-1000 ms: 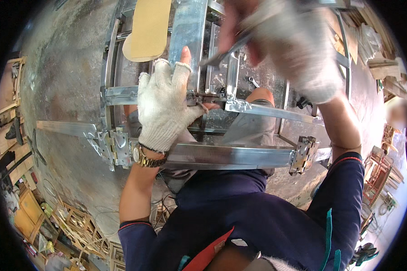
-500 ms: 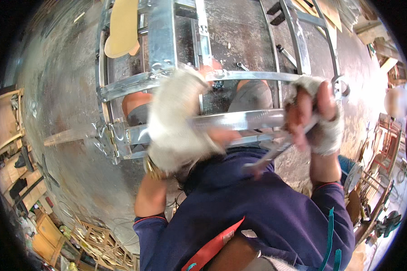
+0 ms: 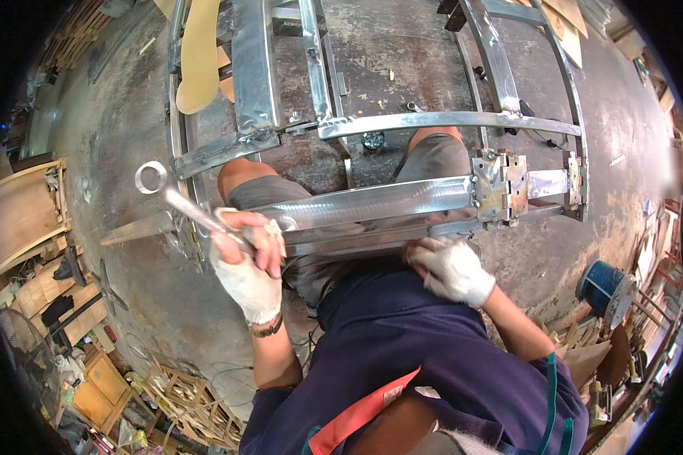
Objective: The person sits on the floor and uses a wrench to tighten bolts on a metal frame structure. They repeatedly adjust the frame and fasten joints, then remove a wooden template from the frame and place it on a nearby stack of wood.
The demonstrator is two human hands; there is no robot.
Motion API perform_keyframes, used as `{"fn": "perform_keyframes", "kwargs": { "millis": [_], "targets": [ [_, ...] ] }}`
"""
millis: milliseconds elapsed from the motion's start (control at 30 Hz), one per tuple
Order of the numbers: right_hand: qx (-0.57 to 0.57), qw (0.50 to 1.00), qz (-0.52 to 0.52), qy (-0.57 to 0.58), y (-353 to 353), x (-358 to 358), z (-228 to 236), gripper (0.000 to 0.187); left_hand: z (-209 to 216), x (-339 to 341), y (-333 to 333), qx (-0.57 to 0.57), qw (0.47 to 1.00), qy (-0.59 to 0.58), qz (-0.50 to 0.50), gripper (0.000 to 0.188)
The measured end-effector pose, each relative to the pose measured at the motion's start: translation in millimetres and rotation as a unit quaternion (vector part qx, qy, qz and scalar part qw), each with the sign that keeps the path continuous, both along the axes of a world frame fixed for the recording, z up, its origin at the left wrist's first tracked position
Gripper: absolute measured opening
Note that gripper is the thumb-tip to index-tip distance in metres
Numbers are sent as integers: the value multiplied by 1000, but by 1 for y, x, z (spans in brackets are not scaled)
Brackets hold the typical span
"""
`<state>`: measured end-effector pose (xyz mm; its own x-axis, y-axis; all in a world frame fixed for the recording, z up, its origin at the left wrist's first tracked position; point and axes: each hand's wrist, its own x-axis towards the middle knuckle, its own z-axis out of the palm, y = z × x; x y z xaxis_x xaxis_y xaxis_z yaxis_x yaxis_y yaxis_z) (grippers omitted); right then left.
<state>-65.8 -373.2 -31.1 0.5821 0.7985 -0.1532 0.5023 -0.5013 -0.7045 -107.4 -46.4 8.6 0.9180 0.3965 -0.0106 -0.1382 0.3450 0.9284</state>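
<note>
My left hand [image 3: 249, 262], in a white fingerless glove, is closed round the handle of a combination wrench [image 3: 191, 208]. The wrench's ring end points up and left, over the left side of a welded metal frame [image 3: 448, 121]. My right hand [image 3: 451, 271], gloved likewise, is low by my lap, just below the frame's near crossbar [image 3: 372, 203]. Its fingers are curled in, and whatever they may hold is hidden. Metal hinges [image 3: 501, 186] join the crossbar section at its right. Another hinge on the left is partly hidden behind my left hand.
A yellow board [image 3: 199, 64] lies on the frame's far left. On the floor inside the frame are a small wrench [image 3: 413, 108] and a round dark object [image 3: 372, 140]. A blue drum [image 3: 603, 287] stands at right; wood scraps [image 3: 186, 398] fill the lower left.
The wrench has passed from my right hand to my left, which moved left. My right hand has come down from the frame's right side to my lap, uncovering the hinges there.
</note>
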Motion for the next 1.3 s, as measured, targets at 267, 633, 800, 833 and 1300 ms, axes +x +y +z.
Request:
{"fn": "perform_keyframes", "kwargs": {
  "millis": [267, 633, 800, 833, 1300],
  "targets": [
    [-46, 993, -104, -19, 55, 122, -188, 31, -25, 17, 2, -22, 989, -58, 134, 50],
    [-196, 966, -171, 4, 101, 211, -301, 33, -28, 21, 3, -13, 987, -62, 150, 51],
    [-235, 948, -214, -5, 106, 208, -303, 35, -32, 20, 7, -44, 988, -93, 114, 51],
    [-239, 943, -232, -17, 108, 209, -306, 35, -33, 21, 8, -48, 988, -102, 104, 51],
    [-62, 966, -231, -102, 113, 175, -249, 24, -29, 22, 8, -75, 986, -74, 127, 54]
  ]
}}
